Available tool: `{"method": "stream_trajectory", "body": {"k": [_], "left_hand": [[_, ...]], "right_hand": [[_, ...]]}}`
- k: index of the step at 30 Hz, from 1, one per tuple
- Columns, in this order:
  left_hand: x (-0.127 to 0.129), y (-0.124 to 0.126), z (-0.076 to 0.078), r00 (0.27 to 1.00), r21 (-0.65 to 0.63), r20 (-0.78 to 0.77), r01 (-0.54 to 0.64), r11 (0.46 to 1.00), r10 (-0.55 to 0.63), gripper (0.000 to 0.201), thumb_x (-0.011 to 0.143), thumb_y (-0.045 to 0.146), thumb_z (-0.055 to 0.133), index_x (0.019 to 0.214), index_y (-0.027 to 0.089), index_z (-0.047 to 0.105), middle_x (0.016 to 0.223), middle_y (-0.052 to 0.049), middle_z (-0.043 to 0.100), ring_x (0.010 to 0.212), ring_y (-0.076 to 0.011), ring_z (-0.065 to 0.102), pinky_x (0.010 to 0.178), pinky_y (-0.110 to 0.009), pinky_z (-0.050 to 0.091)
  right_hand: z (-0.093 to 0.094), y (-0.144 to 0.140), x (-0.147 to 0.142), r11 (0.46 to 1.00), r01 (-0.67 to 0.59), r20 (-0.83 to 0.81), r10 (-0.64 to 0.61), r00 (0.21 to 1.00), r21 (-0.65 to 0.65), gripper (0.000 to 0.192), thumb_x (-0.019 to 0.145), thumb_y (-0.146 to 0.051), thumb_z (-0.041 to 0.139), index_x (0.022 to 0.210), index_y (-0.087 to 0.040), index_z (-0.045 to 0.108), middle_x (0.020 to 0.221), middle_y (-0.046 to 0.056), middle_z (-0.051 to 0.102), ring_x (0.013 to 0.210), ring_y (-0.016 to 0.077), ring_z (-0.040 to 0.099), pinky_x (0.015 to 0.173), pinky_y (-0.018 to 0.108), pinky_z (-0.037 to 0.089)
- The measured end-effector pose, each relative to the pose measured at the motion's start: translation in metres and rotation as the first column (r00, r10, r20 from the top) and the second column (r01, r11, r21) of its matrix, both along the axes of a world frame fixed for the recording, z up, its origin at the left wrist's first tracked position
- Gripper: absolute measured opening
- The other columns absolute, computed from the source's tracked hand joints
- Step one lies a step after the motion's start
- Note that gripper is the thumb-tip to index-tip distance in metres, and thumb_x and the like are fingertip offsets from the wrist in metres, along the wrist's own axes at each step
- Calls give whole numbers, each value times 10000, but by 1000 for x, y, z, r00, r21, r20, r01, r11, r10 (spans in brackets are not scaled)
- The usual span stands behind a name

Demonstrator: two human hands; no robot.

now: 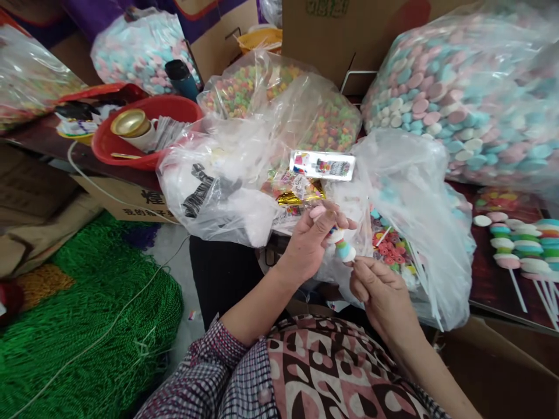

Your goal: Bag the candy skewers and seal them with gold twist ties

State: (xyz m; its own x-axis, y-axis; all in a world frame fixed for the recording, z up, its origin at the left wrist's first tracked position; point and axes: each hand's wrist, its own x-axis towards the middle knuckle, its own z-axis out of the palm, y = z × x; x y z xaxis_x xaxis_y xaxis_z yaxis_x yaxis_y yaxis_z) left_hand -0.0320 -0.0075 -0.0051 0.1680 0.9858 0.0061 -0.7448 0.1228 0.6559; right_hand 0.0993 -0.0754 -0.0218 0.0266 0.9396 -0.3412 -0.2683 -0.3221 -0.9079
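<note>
One candy skewer (345,250) is at the centre of the frame, just right of the middle: a short stack of soft-looking rounded pieces in pink, white, blue and other colours. Two hands are on it. The left hand (303,250) has its fingers closed around the upper part; the right hand (382,288) has its fingers pinched narrow at the lower end, where any stick is too small to make out.

Below and right of the centre, glossy red gummy rings (388,250), too many to count, lie beside a thin, crumpled translucent bag (410,169). One flat, shiny white printed packet (323,166) lies above the hands. At the right edge, at least three stacked candy skewers (505,244) with smooth white sticks rest on the dark red surface (487,291).

Two clear bags of pale pink, blue and white discs stand in the frame: a bulging one (437,87) at upper right, a smaller one (135,52) at upper left. Near the latter stands one dark cylindrical bottle (186,84). One red plastic basin (105,148) at left holds one gold metal bowl (130,123). Twisted, glossy green cord (100,297) heaps at lower left.
</note>
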Motion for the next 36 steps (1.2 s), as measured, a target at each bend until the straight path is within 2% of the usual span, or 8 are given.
{"method": "stream_trajectory", "body": {"k": [5,8,12,20,25,29,32,36], "left_hand": [[-1,-5,-1,988,20,-72,135,991,-134,317,812,463,752,970,212,639,876,-29,719,756,-137,670,678,-278,498],[-9,-4,6,987,74,-37,161,984,-159,472,726,483,821,1094,249,640,1055,-54,730,936,-199,708,813,-340,532],[-19,4,15,1000,49,20,18,999,-19,412,764,525,770,1067,265,665,1038,-36,736,1110,-258,690,957,-423,522],[-12,9,5,990,-91,123,-52,994,63,197,907,406,633,843,221,654,783,17,704,877,-177,728,940,-387,536],[-14,10,2,996,-26,70,48,999,-46,335,837,519,686,755,199,627,691,-2,658,824,-211,719,926,-416,534],[-13,11,-7,997,-7,-50,60,998,-60,344,824,546,681,772,209,635,667,4,632,814,-207,710,890,-395,530],[-12,12,-11,996,-14,-80,46,999,-47,315,822,517,694,774,212,633,671,1,630,861,-217,712,859,-379,537],[-10,14,-12,999,-18,-31,18,1000,-18,312,844,490,684,744,203,616,630,14,599,824,-197,708,851,-360,540]], "right_hand": [[7,7,-6,983,-166,-301,137,944,-75,293,806,-487,741,773,-208,656,394,-112,296,370,53,175,396,204,194],[5,8,-5,984,-160,-294,131,947,-77,302,798,-479,756,767,-199,645,406,-106,316,389,51,193,411,199,198],[1,7,-4,989,-123,-232,102,967,-78,330,768,-481,788,758,-183,648,433,-96,346,412,46,223,426,205,203],[-13,3,2,992,75,195,-93,976,98,326,758,-490,798,869,-200,697,522,-56,494,465,75,378,448,225,259],[-3,3,3,966,-227,-166,205,964,-127,356,800,-526,742,788,-180,659,379,-102,335,347,46,219,383,219,181],[0,4,-4,911,-371,-395,279,875,-177,319,806,-486,745,781,-182,651,364,-122,293,311,29,155,342,198,143],[-2,3,-6,946,-277,-355,205,912,-168,312,808,-482,751,825,-185,655,401,-118,330,339,26,189,359,186,171],[-9,-4,-2,993,-97,-35,95,995,-66,343,754,-459,814,931,-193,690,534,-69,513,453,46,391,445,182,301]]}}
